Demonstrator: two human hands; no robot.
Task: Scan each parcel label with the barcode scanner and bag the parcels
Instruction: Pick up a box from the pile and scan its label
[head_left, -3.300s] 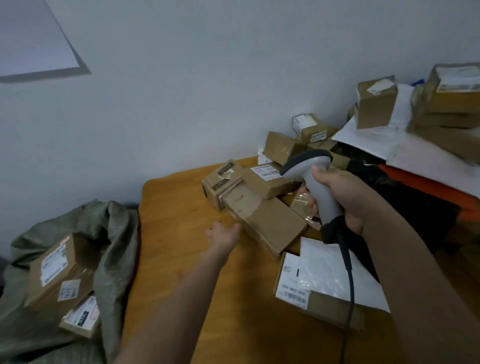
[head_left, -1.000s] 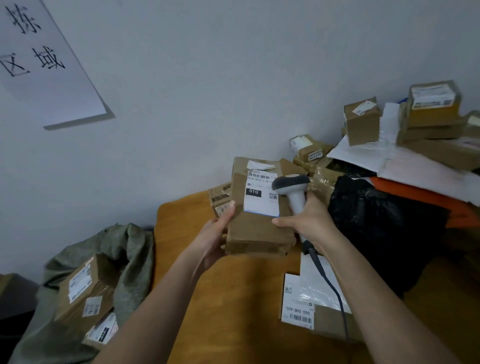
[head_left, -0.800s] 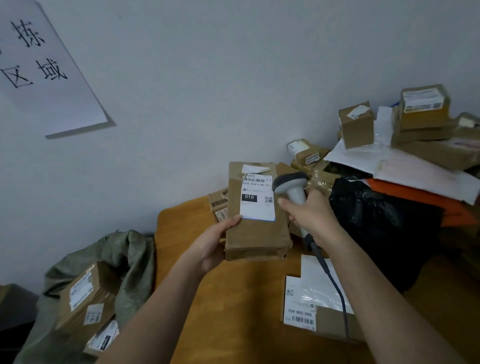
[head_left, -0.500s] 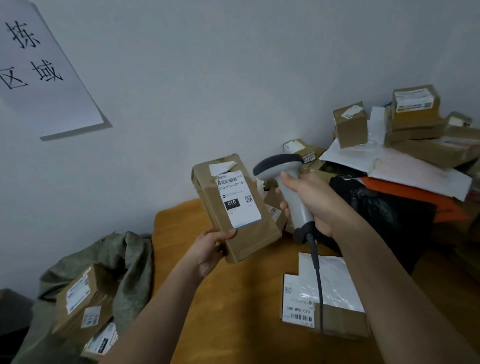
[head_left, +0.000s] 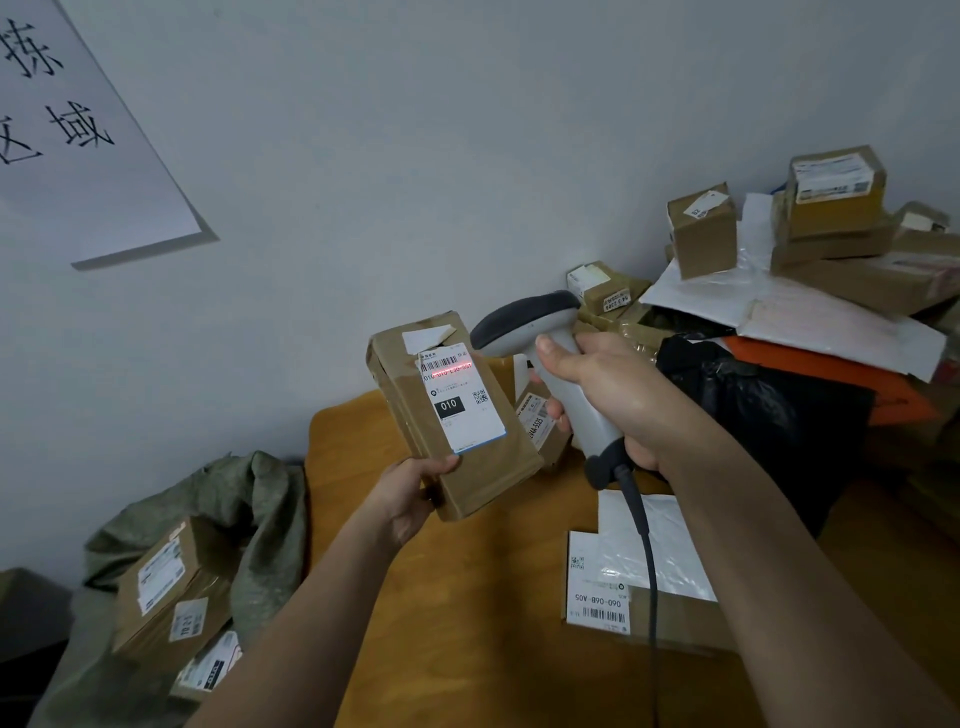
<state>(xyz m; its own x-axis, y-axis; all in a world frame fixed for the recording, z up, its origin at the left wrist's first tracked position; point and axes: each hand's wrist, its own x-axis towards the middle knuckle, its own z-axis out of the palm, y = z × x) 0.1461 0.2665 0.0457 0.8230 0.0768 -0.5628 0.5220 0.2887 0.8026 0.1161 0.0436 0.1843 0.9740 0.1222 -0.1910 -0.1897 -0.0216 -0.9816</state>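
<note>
Held parcel (head_left: 457, 415): white label (head_left: 460, 400) reads "010" in white on a black block, barcode above under a red scan line. Flat parcel (head_left: 644, 587) on table: label "060-06B-A05", upside down. Wall sheet (head_left: 78, 130): handwritten characters "拣", "域".

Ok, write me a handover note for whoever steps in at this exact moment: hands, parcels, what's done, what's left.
Left hand grips the parcel from below, label up. Right hand holds the scanner; its red line lies across the label's barcode.
Done: three parcels at least sit in the green sack, left of the table.
Left: bag this parcel, then scan and bag the flat one and the pile at right.
</note>
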